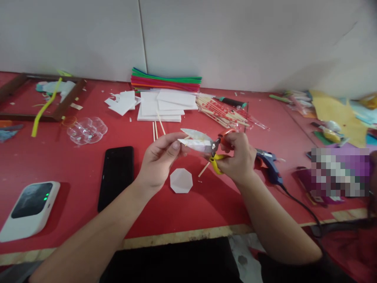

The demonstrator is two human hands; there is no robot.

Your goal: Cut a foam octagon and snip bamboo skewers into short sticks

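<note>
My right hand (pixel 238 155) is wrapped round the handles of a pair of scissors (pixel 200 144), one orange and one yellow. The blades are parted and point left toward my left hand (pixel 163 153). That hand is closed in a pinch right at the blade tips. What its fingers hold is mostly hidden; a sliver of something pale shows beside them. Below the hands, a white octagonal piece (pixel 181 181) lies flat on the red table (pixel 176 216). A thin wooden stick (pixel 204 169) shows under the scissors.
White sheets (pixel 161 112), pipe cleaners (pixel 166 82) and wrapped sticks (pixel 220 112) lie at the back. A black phone (pixel 116 177) and a white device (pixel 32 208) are at left. On the right are a blue glue gun (pixel 269 165) with a cord and a pixelated patch.
</note>
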